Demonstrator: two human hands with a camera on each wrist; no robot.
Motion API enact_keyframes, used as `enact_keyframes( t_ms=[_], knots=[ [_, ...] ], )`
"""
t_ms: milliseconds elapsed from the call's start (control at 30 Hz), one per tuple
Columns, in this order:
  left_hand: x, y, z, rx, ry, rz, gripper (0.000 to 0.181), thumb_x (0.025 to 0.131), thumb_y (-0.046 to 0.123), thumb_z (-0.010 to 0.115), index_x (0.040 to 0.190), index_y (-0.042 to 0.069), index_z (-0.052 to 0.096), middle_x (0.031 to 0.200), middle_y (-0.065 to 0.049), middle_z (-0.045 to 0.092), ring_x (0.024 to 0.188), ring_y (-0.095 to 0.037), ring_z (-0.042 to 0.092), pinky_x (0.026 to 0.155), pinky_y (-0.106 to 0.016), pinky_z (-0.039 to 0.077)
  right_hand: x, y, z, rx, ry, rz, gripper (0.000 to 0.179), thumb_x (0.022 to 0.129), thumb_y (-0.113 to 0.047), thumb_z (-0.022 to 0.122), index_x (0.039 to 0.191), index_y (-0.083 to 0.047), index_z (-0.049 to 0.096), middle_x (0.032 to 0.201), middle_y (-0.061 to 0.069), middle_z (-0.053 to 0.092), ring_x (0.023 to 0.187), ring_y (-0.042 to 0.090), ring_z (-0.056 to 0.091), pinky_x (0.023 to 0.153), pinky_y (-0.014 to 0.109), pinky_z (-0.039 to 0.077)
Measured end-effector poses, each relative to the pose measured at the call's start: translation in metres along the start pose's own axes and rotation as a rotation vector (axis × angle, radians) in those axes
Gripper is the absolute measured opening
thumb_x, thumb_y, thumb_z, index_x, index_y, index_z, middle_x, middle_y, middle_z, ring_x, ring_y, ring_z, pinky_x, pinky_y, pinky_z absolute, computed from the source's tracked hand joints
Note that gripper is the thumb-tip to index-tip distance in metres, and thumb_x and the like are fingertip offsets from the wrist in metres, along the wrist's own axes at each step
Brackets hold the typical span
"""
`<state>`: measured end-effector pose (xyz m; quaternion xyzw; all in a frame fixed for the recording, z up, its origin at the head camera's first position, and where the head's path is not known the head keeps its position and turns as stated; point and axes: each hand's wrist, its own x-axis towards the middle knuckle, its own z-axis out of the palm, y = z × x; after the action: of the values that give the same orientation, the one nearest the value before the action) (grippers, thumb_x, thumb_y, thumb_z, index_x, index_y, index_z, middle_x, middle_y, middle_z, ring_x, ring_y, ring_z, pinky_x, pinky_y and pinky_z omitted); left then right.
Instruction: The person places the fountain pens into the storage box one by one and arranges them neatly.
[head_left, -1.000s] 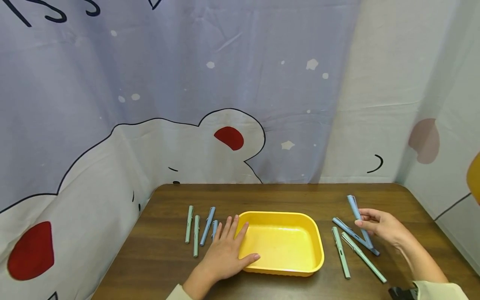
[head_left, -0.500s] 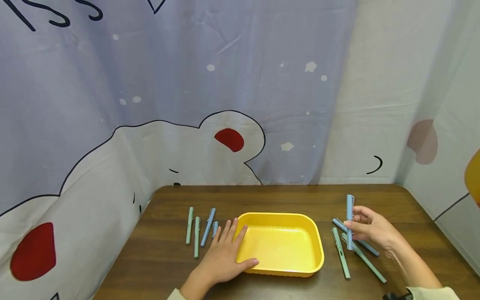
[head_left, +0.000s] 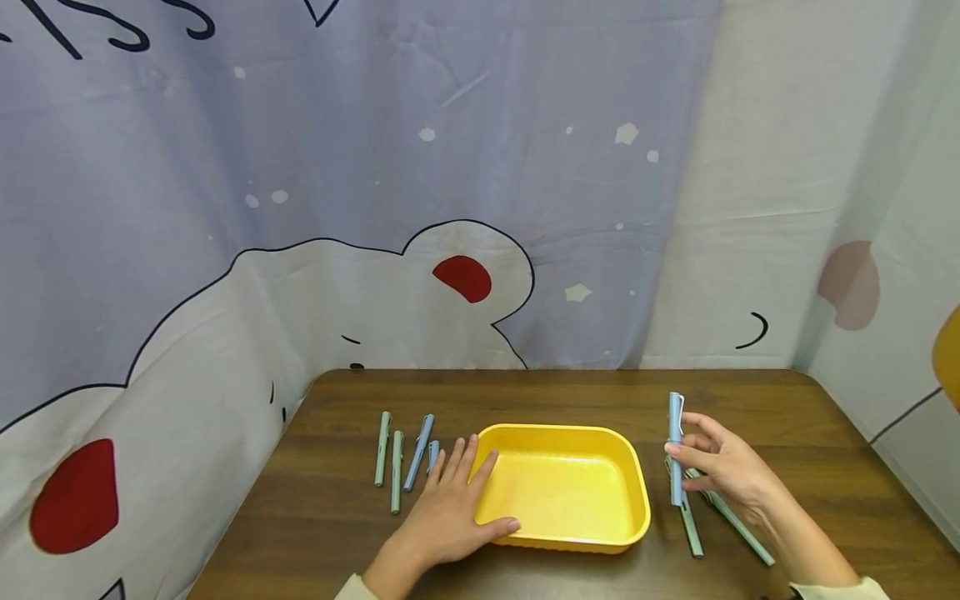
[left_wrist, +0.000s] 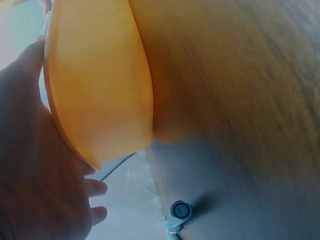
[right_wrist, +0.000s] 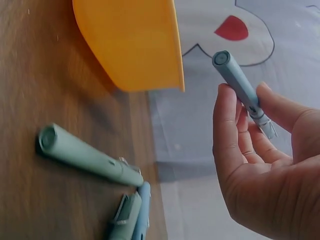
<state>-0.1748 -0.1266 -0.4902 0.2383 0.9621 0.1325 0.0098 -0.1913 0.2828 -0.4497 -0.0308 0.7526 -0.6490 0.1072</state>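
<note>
Held upright between the thumb and fingertips of my right hand (head_left: 723,462) is a light blue pen (head_left: 676,417), also plain in the right wrist view as a pen (right_wrist: 239,80) lifted off the table. My left hand (head_left: 450,508) lies with fingers spread on the left rim of a yellow tray (head_left: 562,543), its thumb over the near edge. Below the right hand, two green pens (head_left: 738,523) lie on the wood. Another blue pen (right_wrist: 142,210) lies beside them in the right wrist view, hidden by the hand in the head view.
Left of the tray, two green pens (head_left: 396,473) and two blue pens (head_left: 419,454) lie on the brown table (head_left: 315,500); the left hand partly covers one blue pen (head_left: 433,454). A printed curtain (head_left: 360,167) hangs behind the table.
My right hand has lifted the blue pen off the other blue one, turned it upright and carried it left toward the tray. The left hand stays on the rim.
</note>
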Motion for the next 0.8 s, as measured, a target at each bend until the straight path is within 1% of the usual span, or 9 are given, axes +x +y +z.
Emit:
enact_keyframes(
  t_ms=[133,267,433,500,633,800],
  knots=[
    [0.0,0.0,0.0,-0.001,0.0,-0.002,0.094,0.091,0.076,0.048,0.162,0.018,0.026,0.17,-0.013,0.004,0.156,-0.038,0.01,0.123,-0.06,0.009,0.0,-0.001,0.008,0.013,0.001,0.004,0.066,0.102,-0.018,0.063,0.152,0.002,0.025,0.101,-0.002,0.067,0.089,0.016,0.063,0.076,0.041,0.06],
    [0.0,0.0,0.0,-0.003,0.0,-0.003,0.094,0.091,0.076,0.048,0.162,0.018,0.026,0.17,-0.013,0.004,0.155,-0.038,0.01,0.123,-0.06,0.009,-0.001,-0.003,0.015,0.028,-0.013,0.011,0.064,0.102,-0.02,0.062,0.151,0.001,0.027,0.105,0.001,0.067,0.092,0.019,0.064,0.076,0.041,0.06],
    [0.001,-0.001,0.001,-0.009,0.005,0.003,0.095,0.09,0.077,0.047,0.162,0.019,0.026,0.17,-0.013,0.003,0.156,-0.038,0.01,0.123,-0.06,0.009,0.001,-0.006,0.025,0.047,-0.016,0.011,0.067,0.1,-0.017,0.065,0.152,0.001,0.026,0.097,0.0,0.065,0.089,0.018,0.065,0.076,0.042,0.061],
    [0.001,-0.001,0.001,-0.014,0.003,0.005,0.096,0.09,0.078,0.047,0.162,0.019,0.026,0.17,-0.013,0.003,0.156,-0.038,0.01,0.123,-0.06,0.009,0.001,-0.006,0.029,0.058,-0.02,-0.002,0.069,0.1,-0.015,0.065,0.153,0.001,0.024,0.094,0.0,0.064,0.088,0.017,0.066,0.075,0.043,0.061],
    [0.0,-0.002,0.001,-0.023,-0.002,0.006,0.097,0.089,0.078,0.049,0.162,0.019,0.025,0.17,-0.013,0.003,0.155,-0.039,0.011,0.123,-0.06,0.009,0.002,-0.007,0.038,0.078,-0.009,-0.012,0.068,0.099,-0.014,0.066,0.152,0.0,0.025,0.093,0.0,0.064,0.088,0.018,0.067,0.074,0.044,0.061],
    [0.0,-0.001,-0.001,-0.036,-0.011,0.005,0.098,0.089,0.077,0.051,0.162,0.018,0.025,0.17,-0.014,0.004,0.155,-0.039,0.01,0.123,-0.06,0.009,0.004,-0.009,0.047,0.079,0.003,-0.012,0.068,0.098,-0.015,0.067,0.152,-0.002,0.027,0.095,0.001,0.063,0.088,0.017,0.066,0.072,0.043,0.061]
  ],
)
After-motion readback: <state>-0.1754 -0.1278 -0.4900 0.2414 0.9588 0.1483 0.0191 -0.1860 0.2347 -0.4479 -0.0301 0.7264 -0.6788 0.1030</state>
